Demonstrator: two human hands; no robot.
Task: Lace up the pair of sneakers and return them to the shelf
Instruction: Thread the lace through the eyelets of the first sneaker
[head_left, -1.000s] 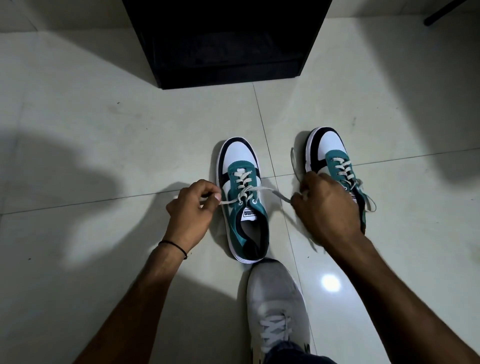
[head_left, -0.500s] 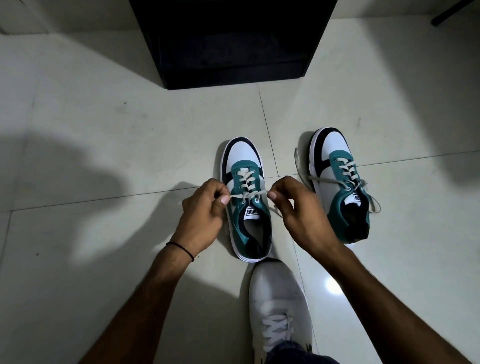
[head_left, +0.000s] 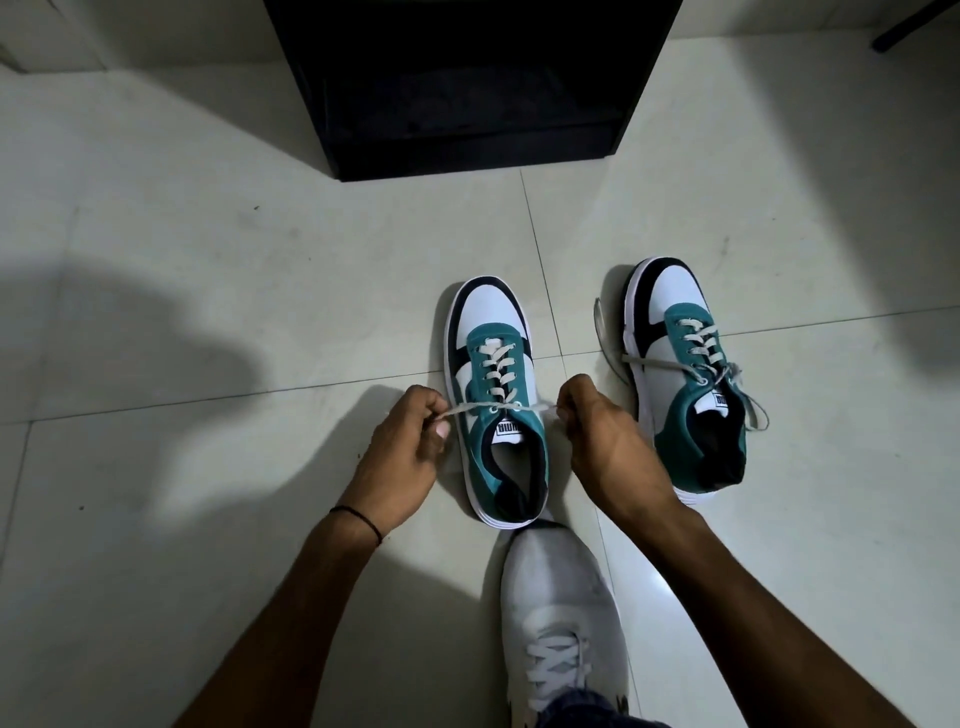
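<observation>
Two teal, white and black sneakers stand on the tiled floor, toes pointing away from me. The left sneaker (head_left: 496, 400) lies between my hands, laced up to its top eyelets. My left hand (head_left: 402, 452) pinches the left end of its lace (head_left: 467, 408), and my right hand (head_left: 605, 441) pinches the right end, both pulled taut sideways. The right sneaker (head_left: 685, 379) stands apart to the right, laced, with loose lace ends trailing off both sides.
A black shelf unit (head_left: 472, 83) stands on the floor straight ahead beyond the sneakers. My own foot in a white shoe (head_left: 561, 618) sits just behind the left sneaker's heel. Pale tiled floor (head_left: 208, 260) spreads all around.
My right hand moved left, away from the right sneaker, and closer to the left sneaker. Both hands now hold the lace ends shorter and tighter across the top eyelets.
</observation>
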